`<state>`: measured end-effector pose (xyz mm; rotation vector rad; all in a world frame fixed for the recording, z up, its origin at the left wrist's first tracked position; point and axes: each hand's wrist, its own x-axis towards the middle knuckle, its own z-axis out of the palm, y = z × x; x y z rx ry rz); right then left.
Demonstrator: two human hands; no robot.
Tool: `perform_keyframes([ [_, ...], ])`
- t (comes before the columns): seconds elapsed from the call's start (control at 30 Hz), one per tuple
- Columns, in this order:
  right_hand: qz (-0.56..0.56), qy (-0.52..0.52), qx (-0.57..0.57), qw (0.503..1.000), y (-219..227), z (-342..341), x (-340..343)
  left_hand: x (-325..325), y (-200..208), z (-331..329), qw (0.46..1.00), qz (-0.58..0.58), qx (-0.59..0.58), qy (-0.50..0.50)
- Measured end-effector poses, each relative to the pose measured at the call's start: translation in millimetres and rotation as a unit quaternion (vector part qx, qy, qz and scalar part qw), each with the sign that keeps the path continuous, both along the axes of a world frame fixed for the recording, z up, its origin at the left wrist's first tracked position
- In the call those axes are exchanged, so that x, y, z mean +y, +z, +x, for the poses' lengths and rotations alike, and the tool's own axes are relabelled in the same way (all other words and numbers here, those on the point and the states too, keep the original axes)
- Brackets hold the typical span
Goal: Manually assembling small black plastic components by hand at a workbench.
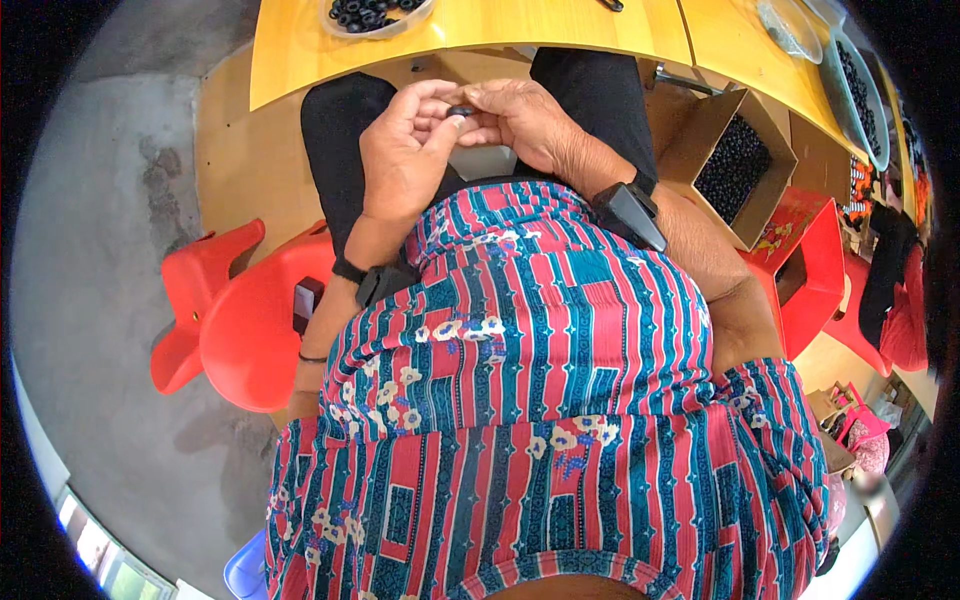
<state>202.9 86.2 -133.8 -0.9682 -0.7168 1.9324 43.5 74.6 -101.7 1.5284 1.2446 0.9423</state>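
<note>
Over my lap, my left hand [402,150] and my right hand [522,118] meet at the fingertips. A small black round part [460,111] is pinched between them, with my left thumb pressed along its near side. My right thumb and finger close at its far side, and its exact shape is mostly hidden by the fingers. Under the hands, between my dark-trousered thighs, a pale translucent container [484,162] shows in part; its contents cannot be made out.
Ahead is a yellow table [520,24] with a clear tub [385,33] of black rings. A cardboard box [776,160] of small black pieces stands at my right, below a light-blue basin [856,100] with more. Red chairs [262,330] are at my left, a red stool [815,270] at right.
</note>
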Motion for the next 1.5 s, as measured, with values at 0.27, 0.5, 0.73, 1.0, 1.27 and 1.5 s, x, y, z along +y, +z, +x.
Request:
perform_keyframes([
  [0.27, 0.014, 0.021, -0.042, 0.999, -6, 3, -3, -3, -20, -6, 0.999, 0.002, -0.035, 0.020],
  [0.5, -0.008, 0.015, -0.061, 0.998, -4, 1, -2, -3, -16, -3, 1.000, 0.006, -0.009, 0.003],
  [0.73, -0.025, -0.010, -0.055, 0.998, -3, -2, -2, 0, -14, -8, 1.000, 0.022, 0.003, -0.006],
  [1.0, -0.016, -0.039, -0.045, 0.998, 1, -13, -2, 2, -14, -14, 1.000, 0.024, 0.005, 0.000],
  [1.27, -0.017, -0.065, -0.018, 0.998, -1, -23, -1, 4, -27, -18, 0.997, 0.038, -0.069, 0.012],
  [1.5, -0.006, -0.054, -0.016, 0.998, -3, -26, -1, -2, -27, -27, 0.939, -0.180, -0.290, 0.050],
])
